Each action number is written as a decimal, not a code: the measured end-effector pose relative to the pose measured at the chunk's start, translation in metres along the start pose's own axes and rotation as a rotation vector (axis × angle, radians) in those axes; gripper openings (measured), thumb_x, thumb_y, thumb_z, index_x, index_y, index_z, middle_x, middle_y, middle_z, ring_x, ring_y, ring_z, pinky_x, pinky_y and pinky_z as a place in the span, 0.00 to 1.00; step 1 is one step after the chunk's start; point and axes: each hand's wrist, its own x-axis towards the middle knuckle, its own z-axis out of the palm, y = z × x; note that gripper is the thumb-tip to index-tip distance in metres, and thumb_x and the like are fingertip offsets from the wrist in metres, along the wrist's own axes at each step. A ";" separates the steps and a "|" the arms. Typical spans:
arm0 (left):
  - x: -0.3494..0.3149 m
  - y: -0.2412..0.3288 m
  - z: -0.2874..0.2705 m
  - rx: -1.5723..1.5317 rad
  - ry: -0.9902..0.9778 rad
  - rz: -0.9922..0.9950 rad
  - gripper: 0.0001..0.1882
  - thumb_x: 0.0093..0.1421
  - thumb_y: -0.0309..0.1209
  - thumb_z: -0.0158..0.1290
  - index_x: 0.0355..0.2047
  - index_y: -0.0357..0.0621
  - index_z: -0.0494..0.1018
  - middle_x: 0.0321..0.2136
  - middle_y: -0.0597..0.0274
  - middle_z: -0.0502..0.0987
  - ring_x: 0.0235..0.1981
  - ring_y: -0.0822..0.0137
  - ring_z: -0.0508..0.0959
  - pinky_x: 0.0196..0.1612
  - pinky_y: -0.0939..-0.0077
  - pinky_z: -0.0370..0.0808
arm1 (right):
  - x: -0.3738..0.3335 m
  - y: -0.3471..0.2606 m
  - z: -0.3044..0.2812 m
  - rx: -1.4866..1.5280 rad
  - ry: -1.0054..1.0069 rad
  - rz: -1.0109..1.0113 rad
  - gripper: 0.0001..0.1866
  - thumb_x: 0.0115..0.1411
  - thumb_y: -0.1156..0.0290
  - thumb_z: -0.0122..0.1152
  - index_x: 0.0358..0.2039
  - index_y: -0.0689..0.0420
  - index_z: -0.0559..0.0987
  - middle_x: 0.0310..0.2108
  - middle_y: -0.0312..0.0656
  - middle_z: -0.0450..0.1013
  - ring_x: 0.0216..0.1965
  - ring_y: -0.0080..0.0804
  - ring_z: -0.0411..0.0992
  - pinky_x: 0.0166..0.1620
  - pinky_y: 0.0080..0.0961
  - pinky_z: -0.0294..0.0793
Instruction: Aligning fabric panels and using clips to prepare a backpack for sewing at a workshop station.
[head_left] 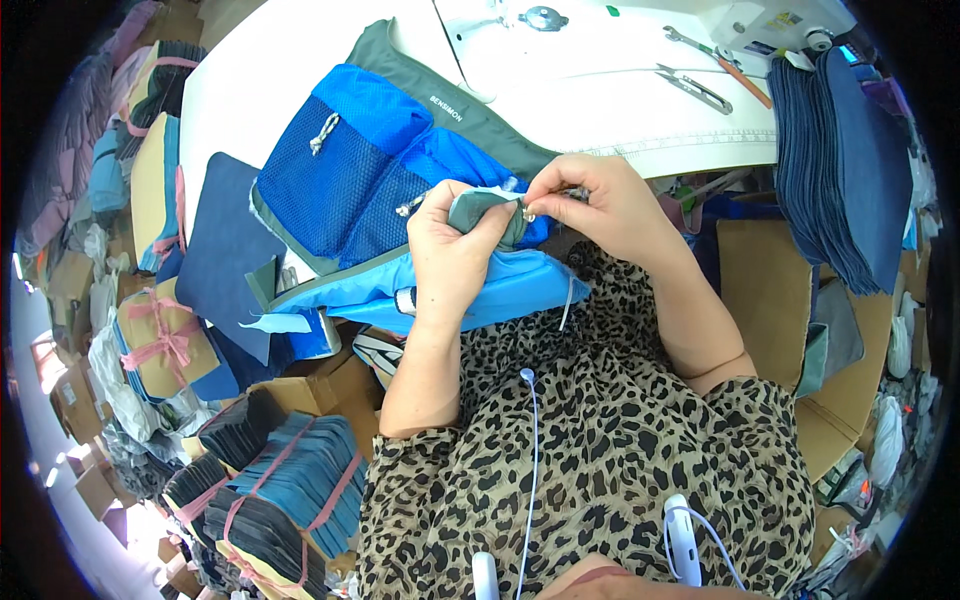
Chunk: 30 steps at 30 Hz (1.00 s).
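Observation:
A blue bag piece [335, 200] with mesh pockets and cord loops lies over the table's front edge, with a grey-green strip of fabric [375, 55] along its far side. Light blue fabric [525, 280] hangs from its near side above my lap. My left hand [445, 250] is closed on a folded grey-green corner of the bag piece, thumb on top. Just right of it, my right hand [600, 200] pinches at the same corner's edge. A small shiny bit shows by those fingertips, too small to name.
Thread snips [695, 90] and an orange-handled tool [740, 80] lie on the white table [590, 110], near a sewing machine [770, 25]. Dark blue fabric panels [840, 170] hang at the right edge. Tied fabric stacks [290, 480] and cardboard boxes [765, 290] flank me.

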 end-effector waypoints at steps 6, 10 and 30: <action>0.003 0.001 -0.001 -0.023 -0.032 0.003 0.06 0.49 0.21 0.57 0.23 0.41 0.70 0.21 0.69 0.74 0.23 0.82 0.70 0.26 0.87 0.67 | -0.002 0.002 0.003 0.163 0.088 0.130 0.03 0.52 0.77 0.59 0.28 0.62 0.77 0.25 0.35 0.75 0.28 0.17 0.70 0.33 0.15 0.69; 0.004 -0.001 -0.004 -0.049 -0.047 -0.013 0.06 0.50 0.21 0.57 0.24 0.41 0.69 0.22 0.69 0.74 0.24 0.82 0.70 0.26 0.88 0.66 | -0.005 0.003 0.010 0.110 0.176 0.085 0.03 0.52 0.79 0.59 0.29 0.63 0.77 0.26 0.36 0.74 0.30 0.19 0.71 0.35 0.16 0.69; 0.001 0.004 -0.002 -0.088 -0.048 -0.015 0.08 0.50 0.19 0.57 0.28 0.40 0.69 0.25 0.67 0.74 0.26 0.80 0.72 0.28 0.86 0.69 | -0.012 0.019 0.029 0.303 0.312 0.034 0.08 0.51 0.80 0.60 0.33 0.63 0.79 0.29 0.39 0.77 0.31 0.20 0.75 0.35 0.15 0.73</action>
